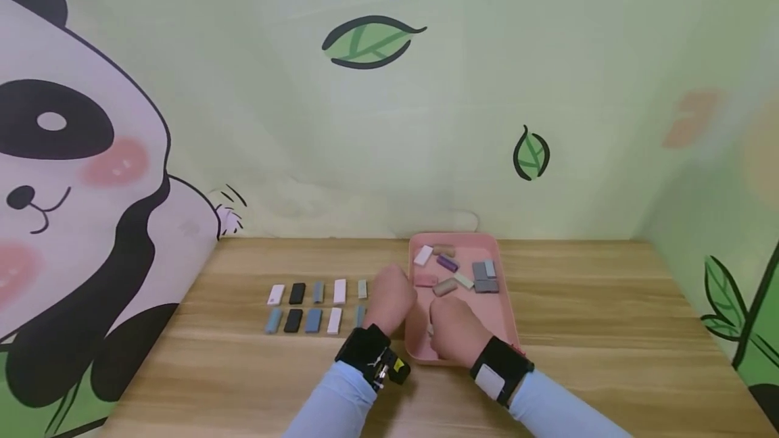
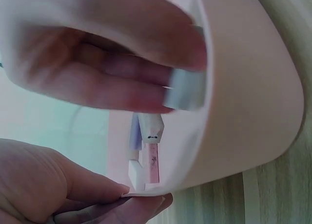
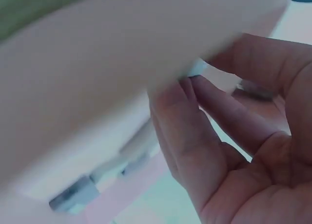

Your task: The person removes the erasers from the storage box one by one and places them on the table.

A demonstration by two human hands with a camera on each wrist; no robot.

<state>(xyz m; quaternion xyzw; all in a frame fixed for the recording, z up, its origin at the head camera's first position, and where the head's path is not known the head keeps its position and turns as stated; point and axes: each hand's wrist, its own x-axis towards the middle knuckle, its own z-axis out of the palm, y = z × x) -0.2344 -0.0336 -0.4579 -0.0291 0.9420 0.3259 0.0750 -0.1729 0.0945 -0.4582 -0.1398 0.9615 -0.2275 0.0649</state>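
- Two hands at the near end of a pink tray on the wooden counter
- Left hand: at the tray's left rim, fingers curled, pinching a small grey-blue block between thumb and fingertip over the rim
- Right hand: inside the tray's near end, fingers bent; whether it holds anything cannot be told
- Loose blocks in mixed colours lie scattered in the tray's far half
- Ten blocks in two rows lie on the counter, just left of the left hand
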